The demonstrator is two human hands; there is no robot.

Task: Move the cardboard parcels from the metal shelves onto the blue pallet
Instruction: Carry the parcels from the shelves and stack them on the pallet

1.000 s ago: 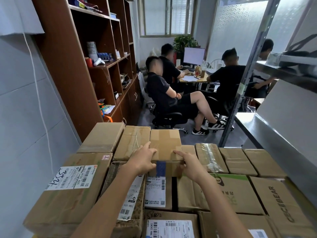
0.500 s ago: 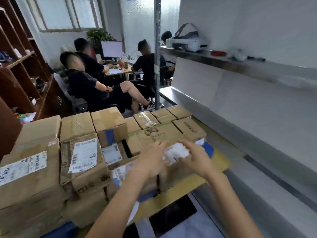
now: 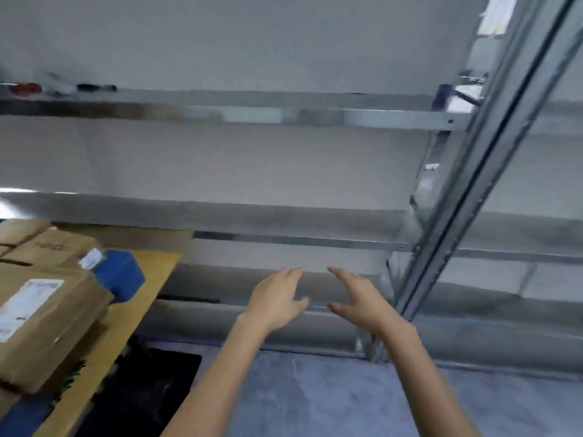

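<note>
Left of our empty, spread left hand [image 3: 277, 302] and right hand [image 3: 362, 302], stiff brown cardboard parcels [image 3: 47, 310] look light; we'd grip opposite sides.

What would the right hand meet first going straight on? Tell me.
Probably the shelf edge: the open right hand points forward at the bare metal shelves, with no parcel in line. Depth is unclear.

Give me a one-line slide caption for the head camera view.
Both empty hands, left hand and right hand, reach toward bare metal shelves, stacked cardboard parcels at left.
</note>
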